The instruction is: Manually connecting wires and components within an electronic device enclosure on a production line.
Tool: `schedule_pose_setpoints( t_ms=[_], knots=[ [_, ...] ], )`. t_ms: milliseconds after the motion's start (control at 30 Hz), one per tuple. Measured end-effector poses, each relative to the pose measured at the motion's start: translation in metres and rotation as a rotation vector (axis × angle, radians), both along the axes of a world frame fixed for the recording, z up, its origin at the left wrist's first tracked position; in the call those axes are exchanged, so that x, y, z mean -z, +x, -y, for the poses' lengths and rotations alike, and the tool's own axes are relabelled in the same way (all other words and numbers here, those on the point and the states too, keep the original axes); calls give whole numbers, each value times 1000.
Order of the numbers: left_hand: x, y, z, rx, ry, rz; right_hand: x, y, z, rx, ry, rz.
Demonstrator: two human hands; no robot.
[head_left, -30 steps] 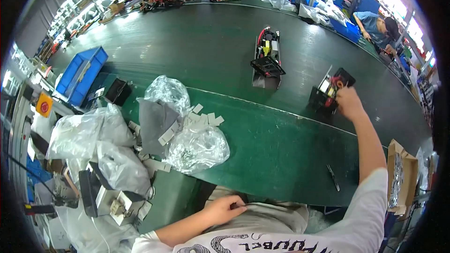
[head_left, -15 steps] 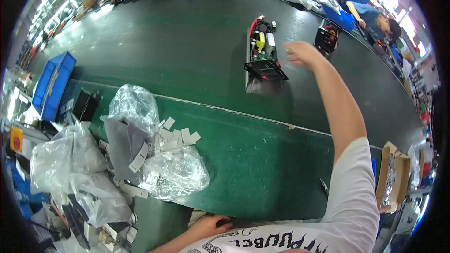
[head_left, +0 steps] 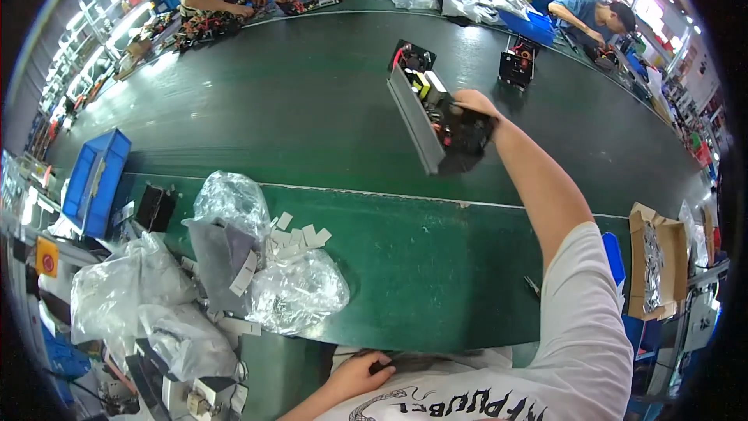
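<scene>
My right hand reaches far out and grips the near right side of an open electronic unit. The unit has a long dark metal side, a fan at its far end, a red wire, yellow and white parts on a board, and a black end panel. It is tilted over the dark belt, and whether it touches the belt is unclear. My left hand rests at the table's near edge by my body, its fingers curled round a small dark spot I cannot make out.
A second black unit stands farther right on the belt. Clear plastic bags, white cards and a blue bin lie left. A cardboard box sits right. Co-workers handle parts across the belt.
My right hand has gone from beside the unit to gripping it. The unit has turned and tilted, its near end swinging right. My left hand stays by my body.
</scene>
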State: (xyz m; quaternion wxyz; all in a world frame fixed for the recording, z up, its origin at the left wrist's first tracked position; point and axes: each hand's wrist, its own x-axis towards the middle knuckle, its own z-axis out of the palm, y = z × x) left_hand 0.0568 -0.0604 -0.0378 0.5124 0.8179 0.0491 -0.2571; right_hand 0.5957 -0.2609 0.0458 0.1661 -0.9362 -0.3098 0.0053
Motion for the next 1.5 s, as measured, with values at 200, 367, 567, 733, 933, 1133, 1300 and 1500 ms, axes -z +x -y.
schedule_pose_setpoints(
  t_ms=[200, 367, 567, 733, 933, 1133, 1300, 1500],
  knots=[
    [-16, -6, 7, -62, -255, -10, -71, -161, 47, -11, 384, -215],
    [-40, 0, -15, -272, -621, 151, -68, -270, 79, 71, 410, -529],
    [-40, 33, -21, -535, -926, 552, -30, -346, 103, -449, 143, -246],
    [-27, 34, -11, -263, -1033, 380, -9, -376, 96, -569, 112, -330],
    [-57, 13, 17, -237, -473, 518, 15, -372, 97, -619, 136, -315],
    [-66, 10, 32, -208, -188, 539, 3, -371, 91, -659, 76, -287],
    [-64, 8, 36, -222, -230, 559, 6, -371, 89, -688, 57, -262],
    [-72, 7, 28, 4, 225, 668, 11, -374, 91, -711, 129, -121]
  ],
)
